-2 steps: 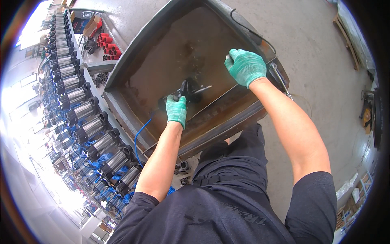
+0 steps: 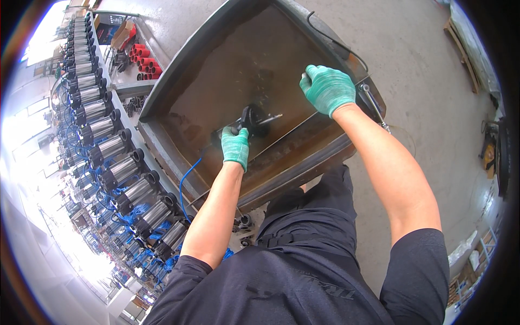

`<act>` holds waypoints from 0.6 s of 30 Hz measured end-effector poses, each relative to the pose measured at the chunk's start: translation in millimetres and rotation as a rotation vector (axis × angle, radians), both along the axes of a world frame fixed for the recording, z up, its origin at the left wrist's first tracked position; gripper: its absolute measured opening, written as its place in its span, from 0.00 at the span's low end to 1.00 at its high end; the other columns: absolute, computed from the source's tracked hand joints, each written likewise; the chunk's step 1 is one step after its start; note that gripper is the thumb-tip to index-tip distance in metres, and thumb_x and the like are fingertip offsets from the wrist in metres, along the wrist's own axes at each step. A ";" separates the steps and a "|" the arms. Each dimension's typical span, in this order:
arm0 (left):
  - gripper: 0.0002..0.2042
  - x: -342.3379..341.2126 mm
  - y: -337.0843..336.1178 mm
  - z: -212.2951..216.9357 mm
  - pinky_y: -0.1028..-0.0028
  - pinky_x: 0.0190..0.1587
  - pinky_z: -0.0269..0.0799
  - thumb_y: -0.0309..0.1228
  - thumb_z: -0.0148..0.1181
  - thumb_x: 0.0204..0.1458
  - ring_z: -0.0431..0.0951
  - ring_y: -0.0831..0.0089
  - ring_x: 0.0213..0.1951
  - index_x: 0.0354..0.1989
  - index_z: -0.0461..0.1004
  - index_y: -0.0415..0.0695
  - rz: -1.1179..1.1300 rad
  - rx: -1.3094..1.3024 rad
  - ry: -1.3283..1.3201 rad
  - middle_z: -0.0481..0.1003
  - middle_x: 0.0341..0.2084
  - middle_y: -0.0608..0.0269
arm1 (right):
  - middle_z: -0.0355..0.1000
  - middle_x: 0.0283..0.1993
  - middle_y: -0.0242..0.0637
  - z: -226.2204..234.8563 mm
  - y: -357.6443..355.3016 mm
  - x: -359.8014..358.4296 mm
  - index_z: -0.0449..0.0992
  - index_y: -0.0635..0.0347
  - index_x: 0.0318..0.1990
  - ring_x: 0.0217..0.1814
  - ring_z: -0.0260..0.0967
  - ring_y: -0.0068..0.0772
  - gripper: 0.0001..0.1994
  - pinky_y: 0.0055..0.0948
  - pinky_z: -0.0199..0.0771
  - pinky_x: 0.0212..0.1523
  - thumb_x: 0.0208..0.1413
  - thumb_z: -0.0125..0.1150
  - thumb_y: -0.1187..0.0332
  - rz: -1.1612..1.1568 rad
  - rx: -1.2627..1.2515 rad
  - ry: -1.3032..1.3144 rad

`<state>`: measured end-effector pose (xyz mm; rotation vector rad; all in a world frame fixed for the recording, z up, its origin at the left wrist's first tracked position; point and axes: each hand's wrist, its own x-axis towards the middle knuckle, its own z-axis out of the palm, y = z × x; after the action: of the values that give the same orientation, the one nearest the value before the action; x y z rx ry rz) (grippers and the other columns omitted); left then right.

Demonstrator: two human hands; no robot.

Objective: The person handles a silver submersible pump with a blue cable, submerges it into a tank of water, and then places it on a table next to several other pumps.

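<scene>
My left hand (image 2: 235, 147), in a green knit glove, is closed around the near end of a dark pump-like cylinder with a black round collar (image 2: 249, 117). A thin metal rod (image 2: 271, 118) sticks out past the collar to the right. The cylinder lies partly in murky brown water inside a grey tank (image 2: 187, 50), and a blue cable (image 2: 189, 172) runs over the rim near it. Above the tank's right side, my right hand (image 2: 328, 90), gloved the same way, has its fingers curled in. Whatever it may hold is hidden under the palm.
A long row of steel cylinders with black ends (image 2: 127, 170) and blue cables stands on the left. Red cylindrical parts (image 2: 146, 64) sit on a shelf beyond. A metal lever-like fitting (image 2: 374, 108) is on the tank's right edge, by a dark hose (image 2: 341, 42).
The bubbles and ripples on the water have shifted slightly. Both my hands and the cylinder stay where they were.
</scene>
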<state>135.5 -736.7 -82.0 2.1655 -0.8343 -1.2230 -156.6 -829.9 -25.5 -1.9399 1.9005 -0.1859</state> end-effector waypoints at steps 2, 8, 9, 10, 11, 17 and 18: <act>0.11 -0.1 -0.2 0.0 0.74 0.22 0.74 0.24 0.62 0.58 0.71 0.75 0.23 0.34 0.62 0.47 -0.004 -0.008 0.005 0.69 0.28 0.64 | 0.79 0.38 0.43 -0.5 0.1 0.1 0.77 0.53 0.37 0.41 0.78 0.51 0.12 0.49 0.78 0.44 0.65 0.52 0.58 0.001 -0.005 0.000; 0.11 -0.7 -0.8 1.6 0.74 0.23 0.75 0.24 0.62 0.58 0.72 0.75 0.25 0.34 0.62 0.47 -0.005 -0.001 0.025 0.70 0.28 0.64 | 0.79 0.38 0.43 -2.1 1.0 -0.4 0.77 0.53 0.37 0.40 0.78 0.51 0.12 0.49 0.78 0.44 0.65 0.51 0.58 0.006 -0.017 0.009; 0.11 -0.4 -0.7 1.3 0.74 0.22 0.75 0.24 0.62 0.58 0.71 0.75 0.24 0.34 0.62 0.48 0.000 0.004 0.026 0.70 0.28 0.64 | 0.79 0.38 0.43 -2.3 1.1 -0.3 0.77 0.53 0.37 0.40 0.78 0.51 0.12 0.49 0.78 0.44 0.65 0.51 0.58 0.007 -0.019 0.011; 0.11 -0.1 -0.6 1.0 0.74 0.22 0.75 0.24 0.62 0.58 0.71 0.75 0.24 0.34 0.62 0.48 0.000 0.005 0.026 0.70 0.28 0.64 | 0.79 0.38 0.43 -2.2 1.1 -0.3 0.77 0.53 0.37 0.40 0.78 0.51 0.12 0.49 0.78 0.44 0.65 0.51 0.58 0.007 -0.019 0.011; 0.12 1.1 -0.1 -0.7 0.74 0.22 0.74 0.24 0.62 0.58 0.71 0.75 0.23 0.34 0.62 0.47 -0.004 -0.005 0.016 0.69 0.28 0.64 | 0.79 0.38 0.43 -1.7 0.9 0.0 0.77 0.53 0.37 0.40 0.78 0.51 0.12 0.49 0.78 0.44 0.65 0.51 0.58 0.007 -0.013 0.012; 0.12 2.5 0.7 -3.9 0.74 0.22 0.74 0.24 0.63 0.57 0.69 0.75 0.21 0.34 0.61 0.47 0.005 -0.018 0.000 0.68 0.26 0.65 | 0.79 0.38 0.43 0.1 0.5 0.9 0.77 0.53 0.37 0.41 0.78 0.51 0.12 0.48 0.78 0.44 0.65 0.52 0.58 0.000 -0.004 0.004; 0.12 1.0 0.5 -2.4 0.74 0.22 0.74 0.24 0.63 0.57 0.69 0.75 0.21 0.34 0.61 0.48 0.012 -0.022 0.020 0.68 0.26 0.65 | 0.79 0.38 0.43 -0.5 0.7 0.4 0.77 0.53 0.37 0.40 0.78 0.51 0.12 0.48 0.78 0.44 0.65 0.52 0.58 0.000 -0.004 0.004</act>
<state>136.5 -736.2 -84.4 2.1351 -0.8212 -1.2218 -156.1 -829.2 -26.0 -1.9446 1.9041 -0.1862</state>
